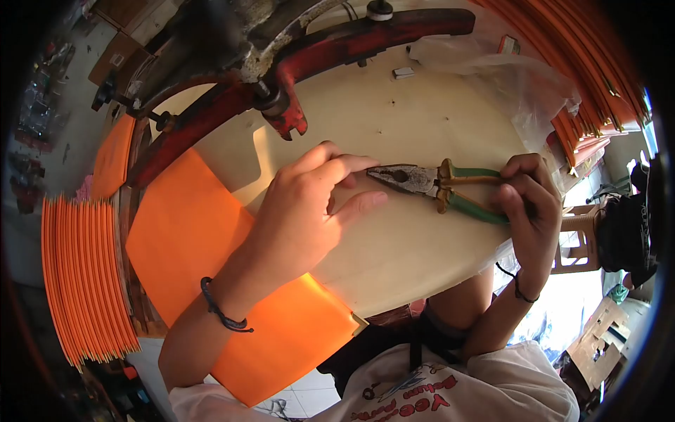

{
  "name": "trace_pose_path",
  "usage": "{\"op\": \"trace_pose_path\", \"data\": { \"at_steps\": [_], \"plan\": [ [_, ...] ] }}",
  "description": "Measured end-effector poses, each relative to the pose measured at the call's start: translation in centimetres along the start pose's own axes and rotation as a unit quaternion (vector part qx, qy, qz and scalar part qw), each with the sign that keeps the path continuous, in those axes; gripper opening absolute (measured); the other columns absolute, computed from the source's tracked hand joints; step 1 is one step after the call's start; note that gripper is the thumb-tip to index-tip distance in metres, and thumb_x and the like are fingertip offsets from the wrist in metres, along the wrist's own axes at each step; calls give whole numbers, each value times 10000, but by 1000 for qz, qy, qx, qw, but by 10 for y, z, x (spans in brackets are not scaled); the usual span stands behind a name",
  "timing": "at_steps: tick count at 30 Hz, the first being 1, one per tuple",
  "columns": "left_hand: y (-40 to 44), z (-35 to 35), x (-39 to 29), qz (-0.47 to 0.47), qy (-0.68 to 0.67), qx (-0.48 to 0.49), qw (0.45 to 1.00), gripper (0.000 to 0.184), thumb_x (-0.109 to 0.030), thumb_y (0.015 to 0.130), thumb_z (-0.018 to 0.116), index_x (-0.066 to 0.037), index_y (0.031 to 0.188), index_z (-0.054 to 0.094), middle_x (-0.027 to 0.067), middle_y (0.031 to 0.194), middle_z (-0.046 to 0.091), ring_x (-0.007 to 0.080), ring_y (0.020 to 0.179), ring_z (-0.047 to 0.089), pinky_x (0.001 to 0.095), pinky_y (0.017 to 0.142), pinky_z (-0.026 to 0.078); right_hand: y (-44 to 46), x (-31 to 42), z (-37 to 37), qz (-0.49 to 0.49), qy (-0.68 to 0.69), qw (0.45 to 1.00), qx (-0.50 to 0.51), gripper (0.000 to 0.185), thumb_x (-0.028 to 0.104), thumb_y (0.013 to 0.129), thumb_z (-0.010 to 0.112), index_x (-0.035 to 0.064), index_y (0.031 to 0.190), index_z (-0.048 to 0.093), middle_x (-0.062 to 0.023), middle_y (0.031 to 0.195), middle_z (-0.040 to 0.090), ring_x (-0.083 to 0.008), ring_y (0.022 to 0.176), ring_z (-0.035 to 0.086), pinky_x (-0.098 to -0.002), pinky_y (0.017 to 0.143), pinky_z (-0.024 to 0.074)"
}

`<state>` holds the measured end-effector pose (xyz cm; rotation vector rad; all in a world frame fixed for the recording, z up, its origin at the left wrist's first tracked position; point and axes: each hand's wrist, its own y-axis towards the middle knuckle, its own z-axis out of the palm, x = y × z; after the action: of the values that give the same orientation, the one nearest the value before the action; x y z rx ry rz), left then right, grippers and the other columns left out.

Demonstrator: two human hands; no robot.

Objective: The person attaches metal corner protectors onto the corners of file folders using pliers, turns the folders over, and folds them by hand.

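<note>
A pair of combination pliers [409,179] with green and yellow handles lies level above the pale work surface [422,260], jaws pointing left. My right hand [531,200] grips its handles, which stand a little apart. The jaws look nearly closed. My left hand [306,193] is at the jaw tip, with the index fingertip touching or almost touching it. Its thumb is stretched out below, apart from the index finger, and nothing shows between them. Under my left forearm lies an orange folder-like cover [295,344], with a brass-coloured metal corner [360,325] at its right end.
A red cast-metal machine frame [373,35] arches over the far side of the surface. Stacked orange covers with gold corners [88,281] stand at left, and another orange stack [583,63] at upper right. Clear plastic [492,63] lies nearby. A brown plastic stool [580,239] stands at right.
</note>
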<state>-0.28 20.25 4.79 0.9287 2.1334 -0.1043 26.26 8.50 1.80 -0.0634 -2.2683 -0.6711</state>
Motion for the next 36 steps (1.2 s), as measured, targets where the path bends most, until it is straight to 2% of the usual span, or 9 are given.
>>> {"op": "trace_pose_path", "data": {
  "at_steps": [4, 8, 11, 14, 17, 18, 24, 30, 36],
  "plan": [
    [2, -1, -3, -14, -11, 6, 1000, 336, -121, 817, 791, -49, 1132, 700, 16, 876, 579, 57, 571, 433, 233, 550, 397, 7, 10, -9, -14, -41, 997, 60, 237, 151, 735, 793, 42, 936, 732, -46, 868, 634, -224, 884, 585, -350, 748, 466],
    [3, 0, 3, 7, -8, 3, 1000, 306, -96, 834, 769, -31, 1125, 697, 21, 881, 594, 59, 586, 447, 233, 558, 401, 29, 31, -28, -76, -128, 982, 116, 508, 19, 695, 788, 89, 1186, 680, -44, 791, 662, -235, 903, 597, -397, 828, 487],
    [3, 1, 4, -5, -8, 1, 1000, 283, -85, 848, 753, -20, 1117, 696, 28, 880, 603, 72, 588, 457, 237, 565, 408, 41, 29, -49, -114, -224, 946, 206, 637, 55, 692, 800, 124, 1297, 615, -26, 850, 705, -251, 952, 616, -434, 969, 441],
    [3, -1, 0, -10, 6, 0, 1000, 241, -155, 874, 727, -4, 1060, 696, 117, 962, 668, 266, 806, 667, 354, 706, 523, 43, 36, -49, -116, -258, 935, 215, 795, 87, 696, 804, 154, 1421, 484, -31, 873, 728, -252, 1030, 635, -486, 1108, 330],
    [2, 2, 4, 1, -20, -10, 1000, 268, -96, 861, 741, 0, 1106, 693, 44, 876, 608, 93, 625, 504, 257, 597, 438, 45, 42, -43, -139, -292, 919, 225, 942, 152, 707, 811, 147, 1514, 326, -21, 832, 744, -232, 1137, 622, -526, 1198, 192],
    [2, 2, 4, 3, -15, -9, 1000, 267, -97, 863, 740, 2, 1106, 692, 46, 878, 611, 95, 630, 509, 258, 602, 441, 46, 41, -41, -160, -306, 911, 225, 1002, 157, 710, 813, 150, 1545, 258, -21, 837, 752, -233, 1198, 606, -541, 1223, 137],
    [2, 1, 8, 27, -2, -17, 999, 256, -103, 872, 733, 7, 1100, 693, 59, 889, 625, 110, 645, 523, 262, 619, 445, 50, 50, -38, -154, -307, 908, 240, 1064, 73, 698, 806, 162, 1560, 190, -39, 884, 757, -268, 1315, 515, -577, 1224, 39],
    [3, 1, 9, 25, -4, -14, 1000, 250, -112, 875, 732, 12, 1090, 695, 63, 884, 628, 119, 651, 530, 267, 624, 449, 53, 51, -38, -221, -315, 889, 247, 1079, 71, 700, 804, 167, 1562, 161, -57, 906, 755, -322, 1355, 451, -610, 1209, 8],
    [3, 2, 8, 18, -19, -14, 1000, 232, -94, 863, 742, 20, 1060, 699, 63, 889, 638, 109, 668, 551, 263, 621, 456, 57, 58, -41, -217, -340, 871, 282, 1017, 45, 738, 773, 162, 1557, 180, -68, 952, 747, -341, 1318, 495, -606, 1211, 21]
  ]
}}
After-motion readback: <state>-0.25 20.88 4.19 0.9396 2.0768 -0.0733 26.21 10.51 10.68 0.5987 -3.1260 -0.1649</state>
